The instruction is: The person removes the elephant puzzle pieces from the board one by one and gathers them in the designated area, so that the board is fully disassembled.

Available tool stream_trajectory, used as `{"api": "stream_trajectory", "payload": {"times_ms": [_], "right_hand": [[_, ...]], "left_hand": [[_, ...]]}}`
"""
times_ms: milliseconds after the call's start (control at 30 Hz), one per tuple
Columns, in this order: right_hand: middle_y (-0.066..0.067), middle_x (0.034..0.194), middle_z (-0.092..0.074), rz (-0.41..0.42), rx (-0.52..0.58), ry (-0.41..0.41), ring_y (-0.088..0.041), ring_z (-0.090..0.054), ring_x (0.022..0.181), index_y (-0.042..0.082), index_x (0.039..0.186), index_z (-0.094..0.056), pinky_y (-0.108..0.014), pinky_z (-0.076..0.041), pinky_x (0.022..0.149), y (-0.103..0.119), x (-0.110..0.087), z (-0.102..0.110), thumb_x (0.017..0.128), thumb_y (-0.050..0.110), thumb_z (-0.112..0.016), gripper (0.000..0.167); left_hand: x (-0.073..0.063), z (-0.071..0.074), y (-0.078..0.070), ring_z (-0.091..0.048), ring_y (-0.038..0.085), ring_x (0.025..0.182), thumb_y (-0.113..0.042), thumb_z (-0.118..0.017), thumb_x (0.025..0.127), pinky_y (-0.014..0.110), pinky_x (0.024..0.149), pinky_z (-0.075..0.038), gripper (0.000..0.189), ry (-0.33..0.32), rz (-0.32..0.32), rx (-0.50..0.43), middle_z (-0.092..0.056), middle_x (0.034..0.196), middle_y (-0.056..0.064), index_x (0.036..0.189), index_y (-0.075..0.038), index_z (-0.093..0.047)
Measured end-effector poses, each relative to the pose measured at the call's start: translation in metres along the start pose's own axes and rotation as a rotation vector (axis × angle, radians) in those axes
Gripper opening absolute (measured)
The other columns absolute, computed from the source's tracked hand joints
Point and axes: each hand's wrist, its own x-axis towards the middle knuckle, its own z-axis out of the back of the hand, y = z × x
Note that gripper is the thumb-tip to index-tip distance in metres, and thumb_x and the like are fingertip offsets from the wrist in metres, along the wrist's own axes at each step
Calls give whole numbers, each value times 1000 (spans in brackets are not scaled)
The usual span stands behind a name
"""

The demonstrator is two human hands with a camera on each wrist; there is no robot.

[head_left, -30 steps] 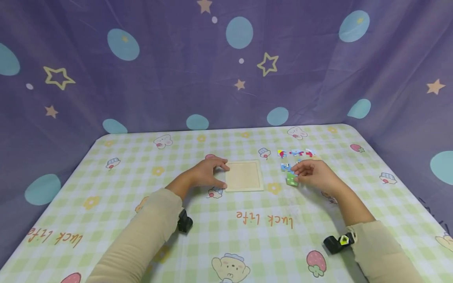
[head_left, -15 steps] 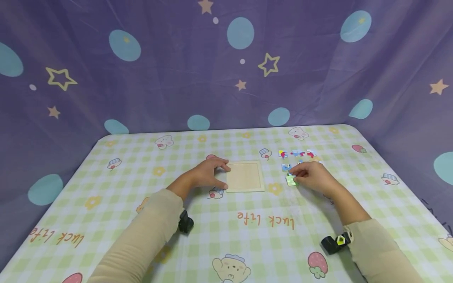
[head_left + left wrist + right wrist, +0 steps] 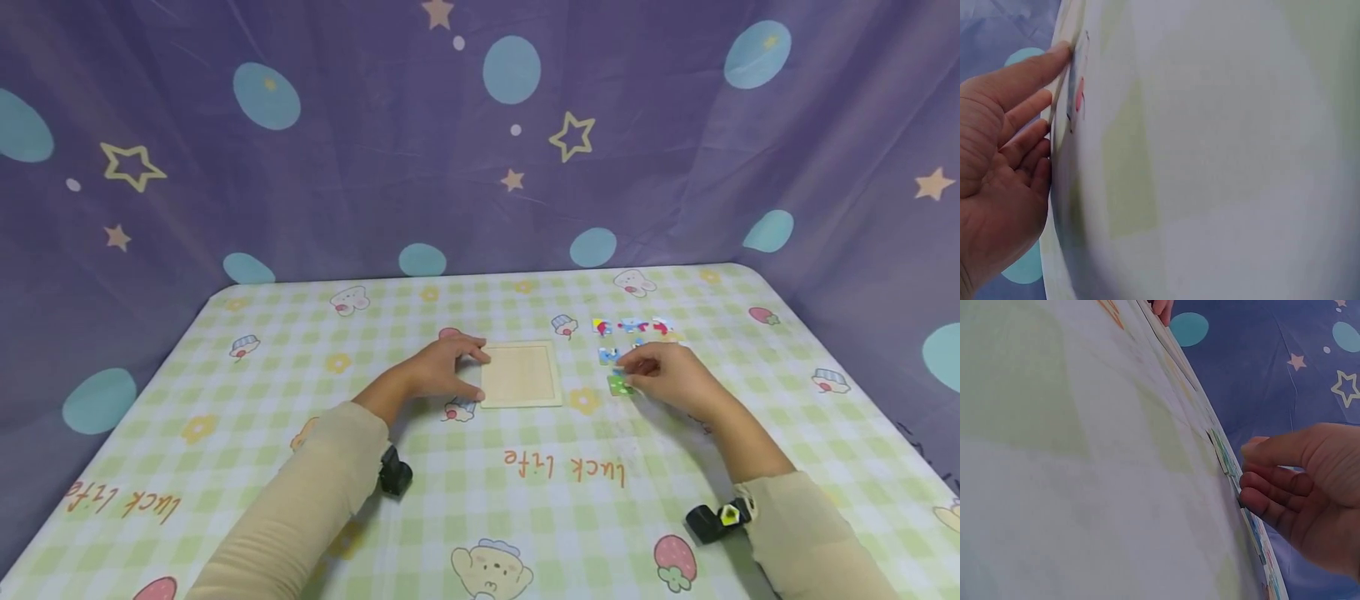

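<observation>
My left hand (image 3: 442, 367) is at the left side of a shallow wooden puzzle tray (image 3: 519, 375) with nothing in it. Its thumb and fingers are spread apart, their tips at the tray's left edge near the corners. To the right, my right hand (image 3: 670, 375) has its thumb and fingertips at the right edge of a green puzzle piece (image 3: 620, 386), pinching it low at the table. In the right wrist view the green piece (image 3: 1219, 451) lies close beside the thumb tip. The right hand's fingers partly hide other pieces behind it.
Several colourful puzzle pieces lie beyond the right hand, among them a yellow and red piece (image 3: 602, 327), a red piece (image 3: 662, 326) and a blue piece (image 3: 607, 356). A patterned checked cloth (image 3: 420, 533) covers the table. A purple curtain (image 3: 337, 192) hangs behind it.
The green piece has gone from tilted up in the right hand's fingers to lying nearly flat, its printed face showing. The left hand and the tray stay in place.
</observation>
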Motion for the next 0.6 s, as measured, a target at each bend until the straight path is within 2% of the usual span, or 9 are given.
{"api": "stream_trajectory", "payload": {"times_ms": [167,300,433,600], "right_hand": [[-11,102,-68,-5,64,-16,-24,-64,90,3,110,-72,-43,-52,83,1,-5,5,88,7,-72,22],[-13,108,-64,-3,102,-31,-25,-63,94,3,112,-71,-37,-54,84,3,-10,7,89,8,-71,24],[-13,114,-62,3,136,-22,-26,-62,100,4,117,-69,-36,-53,87,5,-17,11,91,11,-71,27],[-13,121,-59,11,206,-15,-31,-61,107,4,122,-66,-37,-51,92,7,-25,15,90,19,-73,36]], "left_hand": [[0,0,1,-27,25,143,-22,-84,79,42,116,-23,55,10,-11,22,-36,154,6,128,-9,-62],[-2,1,4,-30,23,142,-21,-84,79,41,115,-25,60,-29,-43,-1,-38,153,4,133,-8,-60],[-9,3,5,-36,26,138,-15,-83,79,42,113,-30,60,-102,-118,-98,-42,150,10,133,-1,-59],[-23,5,3,-43,31,134,-8,-82,80,44,108,-37,57,-179,-165,-262,-45,147,15,131,4,-59]]}}
